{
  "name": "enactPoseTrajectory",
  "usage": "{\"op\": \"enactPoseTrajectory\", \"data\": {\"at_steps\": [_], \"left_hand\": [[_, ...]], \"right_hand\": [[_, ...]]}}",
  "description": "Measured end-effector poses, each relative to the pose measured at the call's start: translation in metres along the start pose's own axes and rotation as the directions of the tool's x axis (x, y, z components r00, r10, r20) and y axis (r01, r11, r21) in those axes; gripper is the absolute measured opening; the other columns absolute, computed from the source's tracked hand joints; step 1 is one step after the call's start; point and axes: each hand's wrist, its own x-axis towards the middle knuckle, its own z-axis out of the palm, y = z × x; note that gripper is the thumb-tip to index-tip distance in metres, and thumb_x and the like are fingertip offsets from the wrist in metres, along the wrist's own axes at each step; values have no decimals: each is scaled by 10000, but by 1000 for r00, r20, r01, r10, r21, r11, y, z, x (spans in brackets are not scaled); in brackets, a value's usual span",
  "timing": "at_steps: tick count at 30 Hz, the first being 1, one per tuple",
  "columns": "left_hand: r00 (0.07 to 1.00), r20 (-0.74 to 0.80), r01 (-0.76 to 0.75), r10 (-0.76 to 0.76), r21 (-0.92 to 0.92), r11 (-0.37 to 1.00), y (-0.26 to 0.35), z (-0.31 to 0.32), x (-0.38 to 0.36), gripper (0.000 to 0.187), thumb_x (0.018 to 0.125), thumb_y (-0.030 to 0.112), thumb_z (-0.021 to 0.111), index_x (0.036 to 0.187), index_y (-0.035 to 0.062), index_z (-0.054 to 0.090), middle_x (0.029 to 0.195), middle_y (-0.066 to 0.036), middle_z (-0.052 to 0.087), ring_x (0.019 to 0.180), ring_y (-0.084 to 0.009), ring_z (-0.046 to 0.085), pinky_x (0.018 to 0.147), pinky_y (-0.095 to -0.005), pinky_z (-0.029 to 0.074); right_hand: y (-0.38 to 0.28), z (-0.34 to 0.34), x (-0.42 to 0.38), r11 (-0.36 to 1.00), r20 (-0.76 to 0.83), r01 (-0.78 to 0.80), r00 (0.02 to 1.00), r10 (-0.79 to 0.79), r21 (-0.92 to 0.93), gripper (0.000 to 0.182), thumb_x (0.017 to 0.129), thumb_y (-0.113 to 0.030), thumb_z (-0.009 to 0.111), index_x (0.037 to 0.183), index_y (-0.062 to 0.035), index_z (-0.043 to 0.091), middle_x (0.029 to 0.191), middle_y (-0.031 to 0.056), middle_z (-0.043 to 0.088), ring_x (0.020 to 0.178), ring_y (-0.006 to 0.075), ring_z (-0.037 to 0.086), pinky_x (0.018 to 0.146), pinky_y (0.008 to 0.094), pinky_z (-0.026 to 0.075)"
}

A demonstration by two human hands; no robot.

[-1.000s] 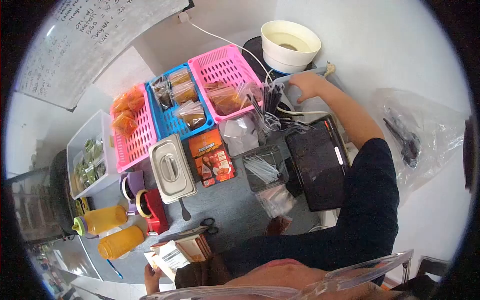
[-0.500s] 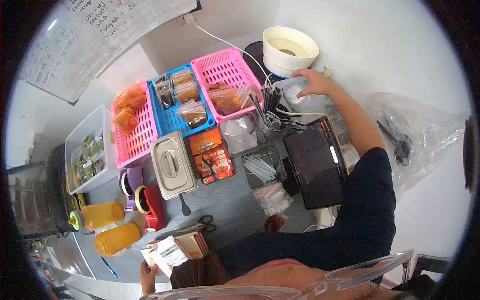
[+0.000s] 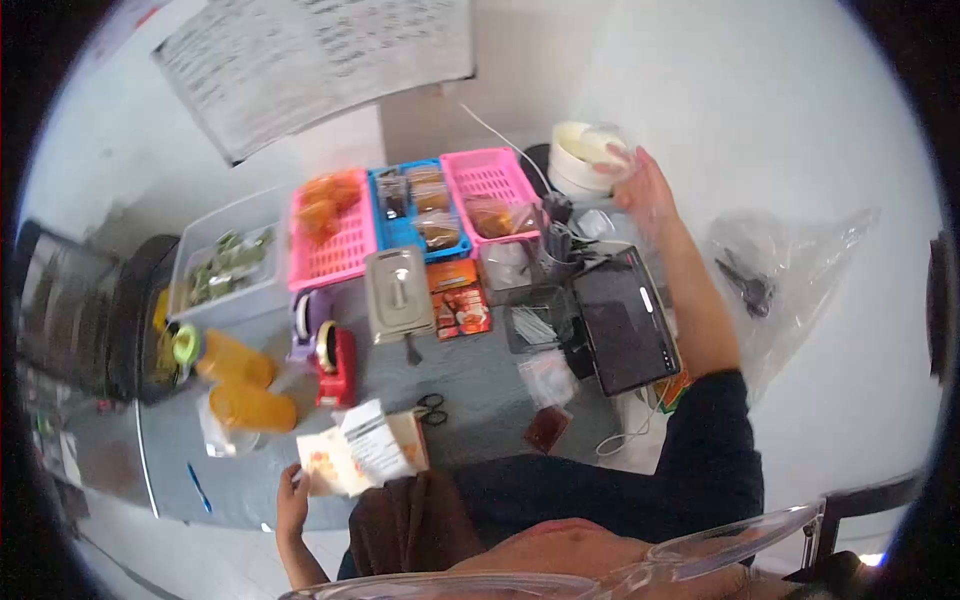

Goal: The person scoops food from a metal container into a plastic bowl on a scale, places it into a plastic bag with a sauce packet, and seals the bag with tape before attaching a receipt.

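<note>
My right hand [image 3: 645, 190] is raised beside the cream bowl [image 3: 578, 165], its fingers around a clear plastic container [image 3: 606, 138] that is blurred and hard to make out. Down at the front edge of the table, my left hand [image 3: 292, 498] pinches the left edge of a printed folded card [image 3: 328, 463]. A white receipt [image 3: 374, 440] lies over that card. Just below the bowl is another clear plastic piece [image 3: 596, 224], near a holder of black utensils [image 3: 558, 245].
Pink baskets [image 3: 340, 250], a blue basket [image 3: 455, 247] and a clear tub [image 3: 225, 305] line the back. A tablet [image 3: 625, 320], steel container [image 3: 398, 290], red tape dispenser [image 3: 337, 370], orange bottles [image 3: 235, 360] and scissors [image 3: 431, 409] stand or lie nearer.
The view has shifted, showing more of the whiteboard. My right hand has lifted from the clear containers up beside the bowl, with a clear container in it. My left hand still holds the card.
</note>
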Motion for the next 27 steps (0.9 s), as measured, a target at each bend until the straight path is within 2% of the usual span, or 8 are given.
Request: {"op": "enactPoseTrajectory", "data": {"at_steps": [3, 5, 10, 11, 13, 16, 24, 27], "left_hand": [[958, -153, -207, 241, 209, 956, 7, -13, -21, 339, 859, 109, 548, 1174, 4, 482, 1202, -142, 520, 1072, -245, 514, 904, -339, 407], [765, -185, -488, 617, 459, 742, 43, -29, -53, 337, 841, 86, 560, 1166, 23, 496, 1219, -145, 509, 1109, -276, 495, 949, -360, 375], [494, -243, -826, 835, 167, 538, 86, -56, -150, 893, 600, 245, 810, 1329, 74, 324, 1370, -163, 348, 1229, -300, 381, 1007, -406, 311], [469, -303, -846, 830, 114, 520, 72, -57, -163, 910, 601, 234, 812, 1338, 72, 304, 1368, -167, 346, 1233, -292, 378, 1007, -403, 314], [381, -420, -900, 824, 34, 434, 37, -72, -179, 946, 604, 213, 816, 1357, 67, 263, 1364, -175, 342, 1241, -276, 371, 1007, -397, 320], [479, -548, -817, 686, 7, 576, -50, -98, -205, 947, 608, 184, 816, 1360, 65, 254, 1336, -171, 368, 1192, -265, 423, 951, -391, 374], [617, -650, -542, 443, 57, 838, -159, -189, -326, 1041, 502, 213, 866, 1341, 54, 269, 1179, -122, 462, 945, -226, 533, 791, -339, 435], [611, -735, -416, 294, 18, 909, -195, -203, -325, 991, 517, 147, 848, 1327, 55, 284, 1154, -121, 468, 940, -215, 534, 778, -332, 442]], "right_hand": [[-10, 147, -62, 900, 199, -150, 977, 72, 410, 630, 896, -509, 347, 1302, -27, 363, 1042, 204, 577, 657, 128, 560, 489, 215, 416], [5, 244, -110, 873, 409, -278, 907, 101, 401, 632, 892, -510, 352, 1313, -38, 347, 1043, 212, 573, 680, 152, 577, 471, 203, 417], [74, 434, -237, 881, 903, -452, 424, 74, 140, 626, 917, -510, 280, 1319, -33, 343, 1062, 246, 555, 481, 90, 500, 472, 177, 401], [93, 462, -252, 700, 962, -712, 226, 153, 56, 625, 929, -506, 251, 1320, -26, 341, 1063, 239, 558, 441, 71, 468, 477, 170, 394], [109, 510, -293, 752, 976, -656, 116, 183, -63, 616, 948, -482, 192, 1318, -11, 338, 1056, 199, 580, 456, 67, 455, 485, 162, 384], [153, 569, -341, 849, 981, -497, -32, 190, -181, 551, 965, -416, 192, 1295, -12, 368, 1064, 185, 580, 468, 63, 452, 490, 164, 390], [199, 710, -460, 829, 915, -402, -268, 300, -390, 441, 970, -323, 267, 1165, 0, 498, 940, 138, 623, 463, 84, 442, 484, 170, 388], [192, 745, -460, 898, 887, 5, -155, 435, -439, 352, 947, -302, 393, 1133, -38, 534, 897, 91, 628, 543, 104, 499, 553, 207, 429]]}}
